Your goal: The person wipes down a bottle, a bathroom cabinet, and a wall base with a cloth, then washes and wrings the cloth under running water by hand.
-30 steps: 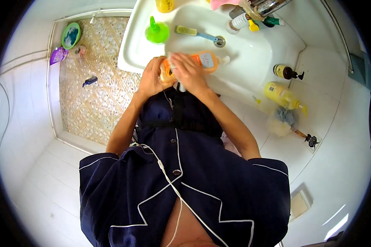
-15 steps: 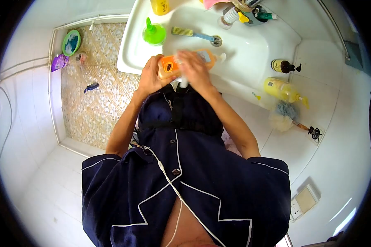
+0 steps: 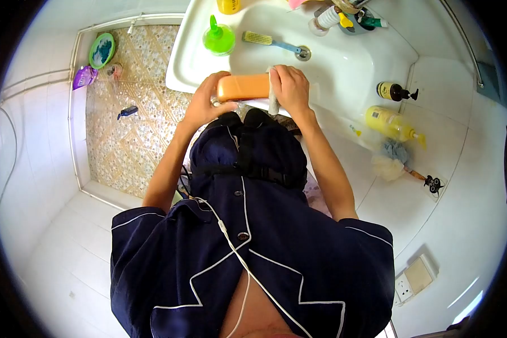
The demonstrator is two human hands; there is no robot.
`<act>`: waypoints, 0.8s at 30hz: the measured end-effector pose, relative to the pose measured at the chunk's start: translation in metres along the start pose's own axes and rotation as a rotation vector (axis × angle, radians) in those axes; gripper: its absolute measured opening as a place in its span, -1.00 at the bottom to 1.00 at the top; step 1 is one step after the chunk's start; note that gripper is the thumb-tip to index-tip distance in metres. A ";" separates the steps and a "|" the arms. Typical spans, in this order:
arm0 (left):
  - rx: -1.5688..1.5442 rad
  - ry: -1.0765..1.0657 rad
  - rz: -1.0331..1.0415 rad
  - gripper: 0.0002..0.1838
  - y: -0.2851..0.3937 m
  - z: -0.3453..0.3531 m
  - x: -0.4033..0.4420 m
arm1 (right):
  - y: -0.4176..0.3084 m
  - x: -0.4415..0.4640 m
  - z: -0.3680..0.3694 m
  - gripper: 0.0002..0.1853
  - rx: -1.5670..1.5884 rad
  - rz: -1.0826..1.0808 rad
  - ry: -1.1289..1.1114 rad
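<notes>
- At the near edge of the sink [image 3: 176, 62], our left hand [image 3: 201, 106] holds one end of the orange bottle [image 3: 242, 87], fingers on its far side and thumb on its near side.
- Our right hand [image 3: 292, 93] has its fingers bent over a pale cloth [image 3: 274, 97], pressed to the bottle's other end, which the hand hides.
- Between our hands, the bottle is on its side, its plain orange face showing.
- Just past it, inside the sink, a brush [image 3: 258, 38] rests with its blue handle reaching the drain [image 3: 303, 53].
- Left of the brush, a green bottle [image 3: 219, 40] stands on the sink's ledge, near a yellow bottle [image 3: 228, 5] cut off by the view.
- Off to our right are a dark pump bottle [image 3: 392, 90] and a yellow pump bottle [image 3: 387, 121], with a bath puff [image 3: 387, 167] beside the latter.
</notes>
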State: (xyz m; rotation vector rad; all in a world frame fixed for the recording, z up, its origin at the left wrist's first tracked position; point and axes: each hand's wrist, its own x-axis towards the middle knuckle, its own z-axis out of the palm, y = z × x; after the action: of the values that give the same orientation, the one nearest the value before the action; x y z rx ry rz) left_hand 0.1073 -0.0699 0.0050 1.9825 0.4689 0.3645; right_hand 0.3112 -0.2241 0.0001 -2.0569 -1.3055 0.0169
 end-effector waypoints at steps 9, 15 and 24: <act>0.093 -0.009 -0.047 -0.22 -0.008 0.001 0.007 | -0.081 0.011 0.063 -0.75 -0.009 -0.155 0.072; -0.031 -0.008 -0.117 -0.30 -0.011 0.002 0.013 | -0.020 -0.001 0.018 -0.78 -0.049 -0.131 0.080; 0.030 0.009 -0.246 -0.47 -0.017 0.008 0.012 | -0.048 0.006 0.053 -0.85 0.058 -0.145 0.141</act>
State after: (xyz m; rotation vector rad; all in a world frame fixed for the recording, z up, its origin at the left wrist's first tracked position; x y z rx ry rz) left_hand 0.1189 -0.0633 -0.0128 1.9254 0.7196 0.2126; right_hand 0.2572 -0.1785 -0.0111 -1.8750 -1.3469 -0.1512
